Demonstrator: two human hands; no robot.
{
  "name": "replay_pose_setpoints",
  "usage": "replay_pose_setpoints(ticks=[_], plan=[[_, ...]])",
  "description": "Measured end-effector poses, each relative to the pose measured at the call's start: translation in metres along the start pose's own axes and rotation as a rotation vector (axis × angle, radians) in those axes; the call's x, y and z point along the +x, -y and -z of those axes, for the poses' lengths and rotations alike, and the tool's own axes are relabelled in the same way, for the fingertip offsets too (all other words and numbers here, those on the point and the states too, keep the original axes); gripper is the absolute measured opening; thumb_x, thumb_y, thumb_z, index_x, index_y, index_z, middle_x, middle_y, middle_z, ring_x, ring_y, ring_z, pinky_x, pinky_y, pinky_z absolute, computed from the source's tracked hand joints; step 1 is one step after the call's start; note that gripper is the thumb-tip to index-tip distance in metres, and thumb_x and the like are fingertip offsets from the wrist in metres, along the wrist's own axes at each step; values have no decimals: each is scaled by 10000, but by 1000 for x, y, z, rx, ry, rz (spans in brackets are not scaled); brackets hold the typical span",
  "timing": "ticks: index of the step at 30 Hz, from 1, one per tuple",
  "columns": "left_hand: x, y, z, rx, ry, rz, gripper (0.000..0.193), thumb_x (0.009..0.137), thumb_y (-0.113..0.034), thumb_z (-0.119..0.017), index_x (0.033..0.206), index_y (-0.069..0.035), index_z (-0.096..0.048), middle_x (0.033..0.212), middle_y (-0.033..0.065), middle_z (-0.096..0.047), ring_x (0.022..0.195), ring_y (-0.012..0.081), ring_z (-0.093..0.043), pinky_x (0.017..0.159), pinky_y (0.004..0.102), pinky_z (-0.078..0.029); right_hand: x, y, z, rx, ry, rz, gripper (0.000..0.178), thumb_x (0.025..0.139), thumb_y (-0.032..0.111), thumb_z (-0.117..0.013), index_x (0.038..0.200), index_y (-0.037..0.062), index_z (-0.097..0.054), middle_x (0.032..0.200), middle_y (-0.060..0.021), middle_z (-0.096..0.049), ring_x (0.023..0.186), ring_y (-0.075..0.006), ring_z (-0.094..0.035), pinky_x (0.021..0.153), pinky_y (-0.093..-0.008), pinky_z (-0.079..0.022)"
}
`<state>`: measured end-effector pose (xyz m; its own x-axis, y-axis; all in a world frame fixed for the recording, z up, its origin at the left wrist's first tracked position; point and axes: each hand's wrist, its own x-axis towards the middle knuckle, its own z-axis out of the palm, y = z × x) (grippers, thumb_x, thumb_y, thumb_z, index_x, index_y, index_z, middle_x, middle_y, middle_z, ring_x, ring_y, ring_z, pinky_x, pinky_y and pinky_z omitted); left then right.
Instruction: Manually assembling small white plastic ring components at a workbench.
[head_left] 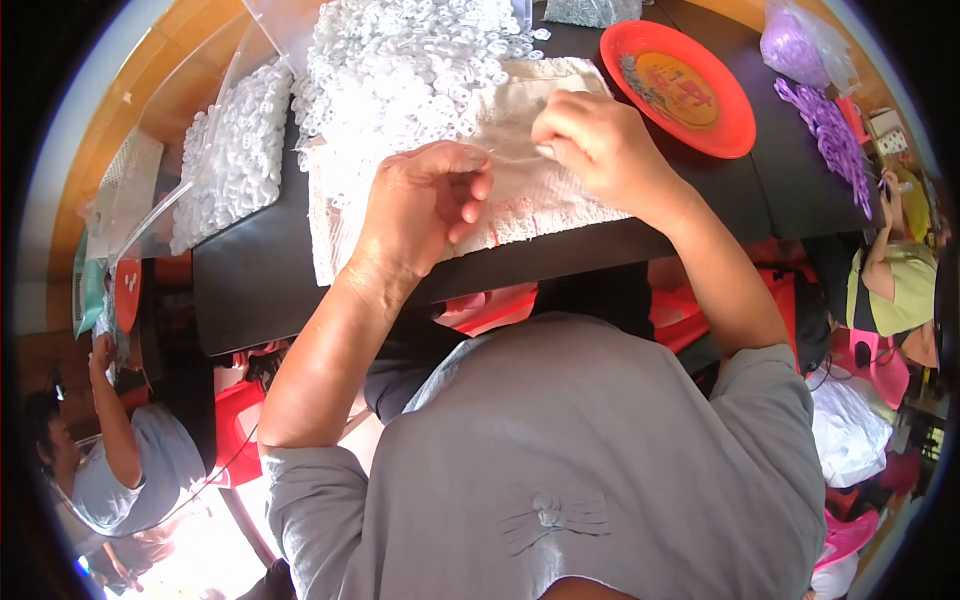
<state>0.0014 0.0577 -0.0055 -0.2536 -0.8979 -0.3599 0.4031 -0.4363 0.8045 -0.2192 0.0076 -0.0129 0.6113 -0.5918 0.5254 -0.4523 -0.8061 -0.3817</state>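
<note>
Over a cream cloth (545,205) on a dark table, my left hand (415,200) is closed, thumb and forefinger drawn together and the other fingers curled. Whatever is at its fingertips is too small to make out. My right hand (605,150) is a little way to the right, its fingers closed in a pinch, and I cannot see what they hold. Just beyond my left hand spreads a heap of small white plastic pieces (390,75), partly on the cloth and washed out by glare. A red oval plate (725,115) with small greyish bits in it lies right of my right hand.
A clear bag of white pieces (240,140) lies at the left. Behind the plate is a bag of small grey parts (592,10). Purple strands (830,140) and a purple bag (795,45) are at the far right. Other people sit left (150,460) and right (890,285).
</note>
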Motion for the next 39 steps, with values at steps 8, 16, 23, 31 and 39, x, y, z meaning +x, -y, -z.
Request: replay_pose_setpoints(ticks=[8, 16, 23, 31, 39], plan=[[-32, -22, -1, 291, -149, -139, 147, 834, -120, -621, 817, 23, -647, 667, 67, -598, 495, 125, -517, 414, 240, -356, 22, 28, 7, 36, -93, 101, 139, 777, -7, -656, 914, 7, -633, 785, -72, -558, 736, -221, -578, 667, -311, -463], [-47, -63, 13, 311, -148, -417, 168, 842, -109, -636, 820, 55, -666, 676, 95, -612, 472, 127, -506, 419, 239, -353, 72, 69, -10, 694, -82, -65, 83, 829, -46, -684, 905, -34, -653, 777, -85, -652, 699, -101, -617, 583, -228, -482], [-50, -57, 24, 255, -183, -334, 162, 842, -94, -613, 843, 62, -654, 685, 100, -612, 481, 130, -506, 421, 240, -353, 81, 76, -21, 593, -142, 124, 98, 804, -57, -697, 853, -17, -622, 754, -63, -639, 661, -103, -598, 562, -240, -469], [-24, -45, 33, 722, -294, -526, 79, 831, -91, -672, 799, -21, -688, 711, 43, -636, 543, 140, -564, 502, 260, -434, 76, 53, -20, 535, -46, -116, 47, 849, -3, -644, 894, -9, -632, 788, -50, -640, 702, -110, -588, 630, -247, -465], [14, -22, 40, 1735, -122, -1144, 129, 695, -42, -674, 811, -93, -653, 787, 87, -559, 777, 283, -602, 644, 391, -534, 63, 32, -20, 484, 8, -216, 70, 872, 19, -633, 931, -18, -646, 852, -1, -653, 777, -48, -562, 702, -205, -460]])
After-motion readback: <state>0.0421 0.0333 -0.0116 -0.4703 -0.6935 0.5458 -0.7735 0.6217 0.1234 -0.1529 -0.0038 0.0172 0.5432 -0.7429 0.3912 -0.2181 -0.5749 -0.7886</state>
